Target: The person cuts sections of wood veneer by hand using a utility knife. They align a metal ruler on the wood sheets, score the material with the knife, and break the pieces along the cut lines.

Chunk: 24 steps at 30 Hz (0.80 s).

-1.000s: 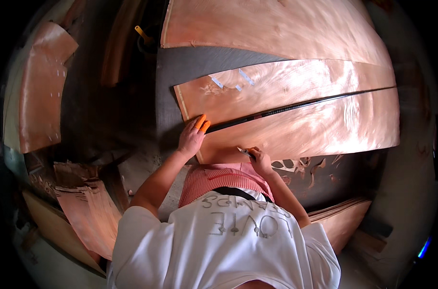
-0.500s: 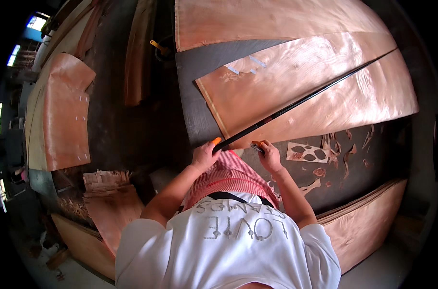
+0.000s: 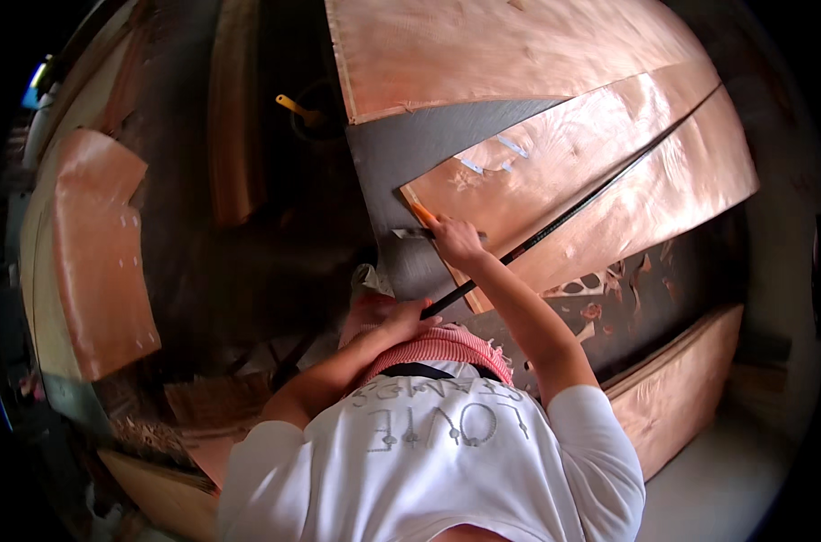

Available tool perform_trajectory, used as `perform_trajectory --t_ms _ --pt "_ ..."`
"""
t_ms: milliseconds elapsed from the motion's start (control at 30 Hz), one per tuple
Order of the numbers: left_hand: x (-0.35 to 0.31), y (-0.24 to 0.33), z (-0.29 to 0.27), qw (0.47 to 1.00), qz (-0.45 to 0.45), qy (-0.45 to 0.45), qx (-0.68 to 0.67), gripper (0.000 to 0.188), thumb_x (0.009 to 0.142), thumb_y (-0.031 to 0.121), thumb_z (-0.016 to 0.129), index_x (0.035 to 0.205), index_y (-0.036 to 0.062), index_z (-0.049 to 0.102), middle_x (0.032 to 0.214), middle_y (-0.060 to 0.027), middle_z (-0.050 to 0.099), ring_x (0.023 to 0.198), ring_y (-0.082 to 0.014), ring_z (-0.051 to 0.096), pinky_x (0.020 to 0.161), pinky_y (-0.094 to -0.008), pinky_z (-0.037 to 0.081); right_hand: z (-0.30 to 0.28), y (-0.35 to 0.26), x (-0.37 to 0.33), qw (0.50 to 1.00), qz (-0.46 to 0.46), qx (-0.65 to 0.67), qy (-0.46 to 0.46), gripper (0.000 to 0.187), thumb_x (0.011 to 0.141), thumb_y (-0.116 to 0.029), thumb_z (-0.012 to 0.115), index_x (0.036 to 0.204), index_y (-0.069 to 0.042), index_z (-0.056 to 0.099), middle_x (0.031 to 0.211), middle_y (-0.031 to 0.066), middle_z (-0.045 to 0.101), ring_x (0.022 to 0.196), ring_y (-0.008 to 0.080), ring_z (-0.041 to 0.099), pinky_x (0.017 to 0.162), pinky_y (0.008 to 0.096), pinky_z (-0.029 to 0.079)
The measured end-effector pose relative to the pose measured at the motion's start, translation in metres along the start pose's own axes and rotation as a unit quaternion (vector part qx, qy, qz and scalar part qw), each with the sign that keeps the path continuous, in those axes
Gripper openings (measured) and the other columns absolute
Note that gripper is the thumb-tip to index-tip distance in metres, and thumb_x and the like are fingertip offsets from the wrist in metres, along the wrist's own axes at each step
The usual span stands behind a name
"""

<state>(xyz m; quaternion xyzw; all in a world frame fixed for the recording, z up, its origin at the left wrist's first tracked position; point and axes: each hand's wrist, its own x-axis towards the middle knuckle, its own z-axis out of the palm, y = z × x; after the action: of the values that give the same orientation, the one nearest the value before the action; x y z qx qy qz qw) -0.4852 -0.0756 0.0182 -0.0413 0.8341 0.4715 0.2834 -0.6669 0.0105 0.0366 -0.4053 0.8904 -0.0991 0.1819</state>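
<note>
My left hand (image 3: 401, 322), close to my waist, is closed round the near end of a long black pole (image 3: 591, 192). The pole slants up to the right across a reddish-brown wood veneer sheet (image 3: 555, 181). Over the left edge of that sheet reaches my right hand (image 3: 457, 242), closed on a knife (image 3: 412, 234) whose flat grey blade points left above the dark tabletop (image 3: 406, 271). An orange finger cover (image 3: 424, 214) is on a finger of this hand. My fingers hide most of the knife's handle. Pale tape pieces (image 3: 513, 146) stick to the veneer.
Another large veneer sheet (image 3: 501, 54) lies beyond. Scraps and a cut-out piece with oval holes (image 3: 580, 285) lie at right, above a veneer stack (image 3: 677, 388). At left are a taped veneer piece (image 3: 103, 262) and a yellow-handled tool (image 3: 293, 106).
My right hand has moved forward and left with the knife, from beside my waist to the veneer's left edge. My left hand still holds the pole, lower in view. The whole view has shifted.
</note>
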Motion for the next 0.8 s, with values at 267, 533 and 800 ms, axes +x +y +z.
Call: perform_trajectory --t_ms 267,533,800 --pt "0.013 -0.088 -0.056 0.990 0.008 -0.124 -0.071 0.048 0.079 0.038 0.060 0.110 0.0007 0.054 0.099 -0.0205 0.061 0.093 -0.0280 0.059 0.080 -0.0328 0.045 -0.024 -0.021 0.059 0.982 0.134 0.007 -0.135 0.036 0.082 -0.020 0.053 0.117 -0.014 0.052 0.089 0.0113 0.060 0.079 0.0298 0.061 0.064 0.0402 0.048" --pt "0.027 -0.080 -0.113 0.960 -0.053 -0.227 -0.158 0.033 0.081 0.032 0.059 0.093 0.0008 0.056 0.074 -0.0103 0.064 0.065 -0.0182 0.061 0.062 -0.0297 0.047 -0.052 -0.040 0.046 0.975 0.117 0.171 0.083 0.022 0.072 -0.016 0.059 0.088 -0.002 0.053 0.083 0.0149 0.055 0.077 0.0337 0.056 0.066 0.0399 0.047" --pt "0.018 -0.064 -0.138 0.962 -0.063 -0.217 -0.154 0.026 0.087 0.024 0.056 0.092 -0.0015 0.055 0.072 -0.0097 0.062 0.062 -0.0151 0.059 0.058 -0.0271 0.047 -0.142 -0.088 0.081 0.928 0.080 0.221 0.290 0.020 0.069 -0.011 0.061 0.085 -0.003 0.051 0.079 0.0148 0.053 0.075 0.0334 0.055 0.063 0.0398 0.045"
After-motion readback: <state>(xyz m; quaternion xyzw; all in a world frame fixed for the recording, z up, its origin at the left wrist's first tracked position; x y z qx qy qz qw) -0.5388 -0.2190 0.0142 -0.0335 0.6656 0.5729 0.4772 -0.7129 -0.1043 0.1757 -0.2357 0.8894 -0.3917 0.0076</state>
